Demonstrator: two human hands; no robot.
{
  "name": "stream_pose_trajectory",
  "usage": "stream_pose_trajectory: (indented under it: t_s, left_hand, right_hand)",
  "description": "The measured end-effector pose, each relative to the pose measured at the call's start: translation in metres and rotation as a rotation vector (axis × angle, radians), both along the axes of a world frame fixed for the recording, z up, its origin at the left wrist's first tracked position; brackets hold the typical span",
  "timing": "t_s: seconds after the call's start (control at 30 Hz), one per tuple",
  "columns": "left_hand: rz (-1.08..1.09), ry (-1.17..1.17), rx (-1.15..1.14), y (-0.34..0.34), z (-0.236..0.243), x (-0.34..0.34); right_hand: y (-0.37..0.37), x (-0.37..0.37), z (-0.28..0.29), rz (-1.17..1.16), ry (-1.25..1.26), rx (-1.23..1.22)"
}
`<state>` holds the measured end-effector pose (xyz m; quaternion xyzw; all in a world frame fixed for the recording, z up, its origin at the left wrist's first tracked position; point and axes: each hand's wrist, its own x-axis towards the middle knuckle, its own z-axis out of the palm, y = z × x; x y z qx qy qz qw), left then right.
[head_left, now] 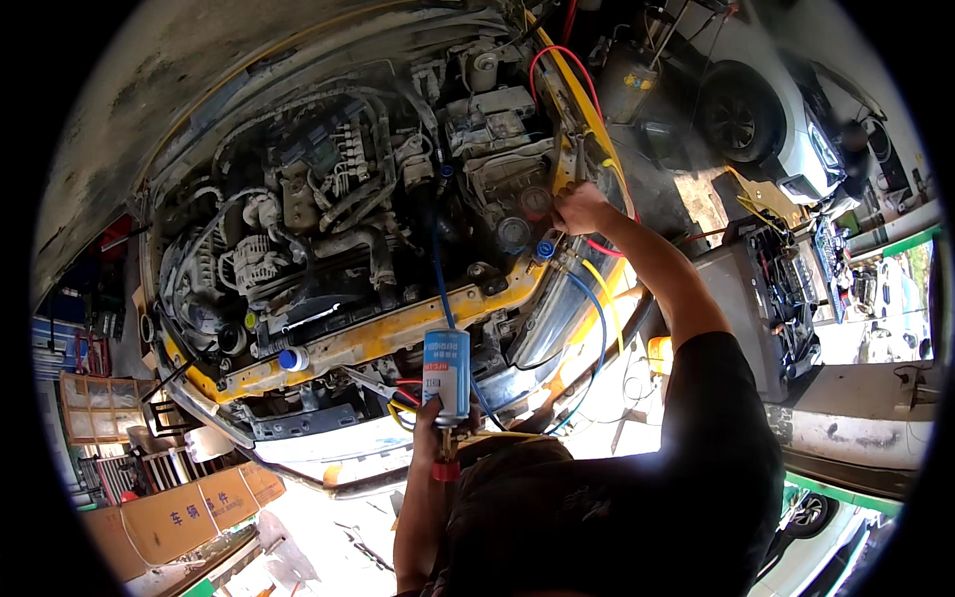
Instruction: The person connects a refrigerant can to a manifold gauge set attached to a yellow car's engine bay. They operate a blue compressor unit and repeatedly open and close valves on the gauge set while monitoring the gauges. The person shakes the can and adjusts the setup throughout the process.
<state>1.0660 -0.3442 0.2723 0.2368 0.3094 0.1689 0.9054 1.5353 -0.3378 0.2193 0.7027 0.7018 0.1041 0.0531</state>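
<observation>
My left hand [426, 430] is wrapped round the lower part of a blue and white refrigerant can [447, 366], held upside down. A brass tap with a red collar [445, 470] sits at the can's lower end. A yellow hose [502, 434] runs off to the right close by that tap. At the front right corner of the engine bay, my right hand [581, 208] is closed on the far end of a gauge manifold; its fingertips are partly hidden. Two round gauges [513, 235] and a blue knob [544, 251] show beside it. From the manifold hangs a blue hose [601, 328].
The car's engine [298, 199] lies open behind a worn yellow front crossmember [398, 330]. On that crossmember is a small blue-capped container [292, 359]. Pliers [370, 382] rest near the front grille. A toolbox [771, 298] stands to the right, a cardboard box [179, 517] lower left.
</observation>
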Motion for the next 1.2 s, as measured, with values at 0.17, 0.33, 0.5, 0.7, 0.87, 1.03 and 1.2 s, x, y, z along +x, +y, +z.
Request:
stream_pose_trajectory:
  t_s: [0.17, 0.33, 0.5, 0.7, 0.87, 1.03, 1.2]
  left_hand:
    - [-0.129, -0.084, 0.016, 0.052, -0.048, 0.139]
    - [-0.040, -0.223, -0.138, 0.052, -0.079, 0.226]
    - [-0.064, -0.104, -0.008, 0.034, -0.098, 0.246]
    - [-0.173, -0.050, -0.062, 0.060, -0.100, 0.242]
    - [-0.139, -0.070, -0.141, 0.063, -0.101, 0.251]
    - [-0.128, -0.138, 0.063, 0.046, -0.086, 0.250]
    - [-0.179, -0.164, 0.182, 0.039, -0.069, 0.242]
  right_hand:
    - [0.000, 0.003, 0.001, -0.033, 0.044, -0.033]
    - [0.003, -0.008, 0.018, -0.125, 0.122, -0.104]
    - [-0.005, -0.019, 0.012, -0.363, 0.148, -0.093]
    - [0.003, -0.049, 0.006, -0.885, 0.185, -0.232]
    - [0.003, -0.041, 0.013, -0.755, 0.170, -0.202]
    - [-0.004, -0.013, 0.023, -0.196, 0.099, -0.158]
    - [0.003, 0.004, 0.015, -0.097, 0.058, -0.237]
